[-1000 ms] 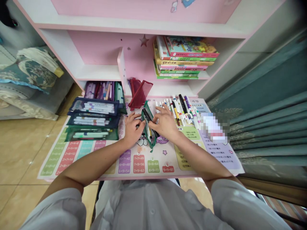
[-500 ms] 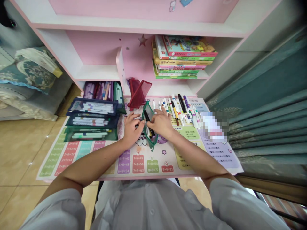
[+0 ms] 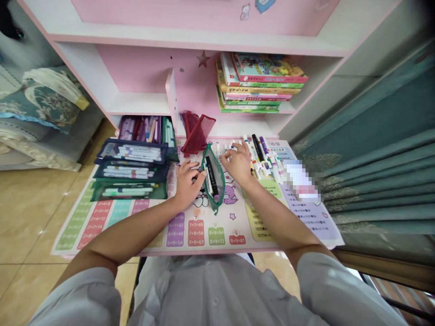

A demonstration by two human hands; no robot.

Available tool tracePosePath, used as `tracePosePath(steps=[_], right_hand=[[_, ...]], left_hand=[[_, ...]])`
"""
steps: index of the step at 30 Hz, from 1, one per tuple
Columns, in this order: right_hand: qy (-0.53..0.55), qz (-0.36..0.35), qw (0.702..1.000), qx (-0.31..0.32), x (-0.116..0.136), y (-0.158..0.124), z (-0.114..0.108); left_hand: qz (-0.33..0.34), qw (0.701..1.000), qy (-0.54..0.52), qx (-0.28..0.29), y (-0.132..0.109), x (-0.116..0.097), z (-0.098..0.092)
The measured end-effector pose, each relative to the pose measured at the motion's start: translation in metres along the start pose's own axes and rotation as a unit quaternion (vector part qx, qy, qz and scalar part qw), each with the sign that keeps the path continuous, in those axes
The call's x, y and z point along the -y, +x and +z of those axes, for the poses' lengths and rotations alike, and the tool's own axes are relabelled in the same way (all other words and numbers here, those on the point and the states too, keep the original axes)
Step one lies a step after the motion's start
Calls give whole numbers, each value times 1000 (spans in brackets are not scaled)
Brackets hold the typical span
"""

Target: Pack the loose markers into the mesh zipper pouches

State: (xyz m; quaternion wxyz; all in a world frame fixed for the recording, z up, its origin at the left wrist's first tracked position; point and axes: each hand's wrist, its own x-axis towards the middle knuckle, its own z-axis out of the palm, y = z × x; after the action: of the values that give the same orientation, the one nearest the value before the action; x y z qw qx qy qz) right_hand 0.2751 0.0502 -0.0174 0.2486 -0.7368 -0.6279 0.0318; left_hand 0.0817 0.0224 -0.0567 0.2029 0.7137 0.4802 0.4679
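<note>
A green-edged mesh pencil pouch [image 3: 220, 181] lies unzipped in front of me, with several markers [image 3: 211, 174] inside, one of them black. My left hand [image 3: 186, 181] is at the pouch's left rim, thumb over the edge and other fingers beside it on the desk. Over the left end of a pile of loose markers [image 3: 261, 156] is my right hand [image 3: 238, 165]. Its fingers are bent and apart, with nothing visible in them. Some white markers beneath that hand are partly hidden.
Filled mesh pouches [image 3: 129, 172] lie at the left in blue, green and purple. Dark red mesh pouches [image 3: 199, 133] stand behind the green one. Stacked books [image 3: 258, 86] rest on the shelf. A blurred-out object [image 3: 302, 181] lies at the right, near a curtain [image 3: 374, 172].
My right hand has left the green pouch and moved right and up to the loose markers. The markers inside the pouch are now uncovered. My left hand stays in place.
</note>
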Motion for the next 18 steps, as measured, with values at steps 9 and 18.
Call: tracePosePath(steps=[9, 18], right_hand=[[-79, -12, 994, 81, -3, -2, 17], [-82, -5, 992, 98, -6, 4, 12]], left_hand=[[3, 1000, -3, 1, 0, 1, 1], [2, 1000, -2, -7, 0, 1, 1]])
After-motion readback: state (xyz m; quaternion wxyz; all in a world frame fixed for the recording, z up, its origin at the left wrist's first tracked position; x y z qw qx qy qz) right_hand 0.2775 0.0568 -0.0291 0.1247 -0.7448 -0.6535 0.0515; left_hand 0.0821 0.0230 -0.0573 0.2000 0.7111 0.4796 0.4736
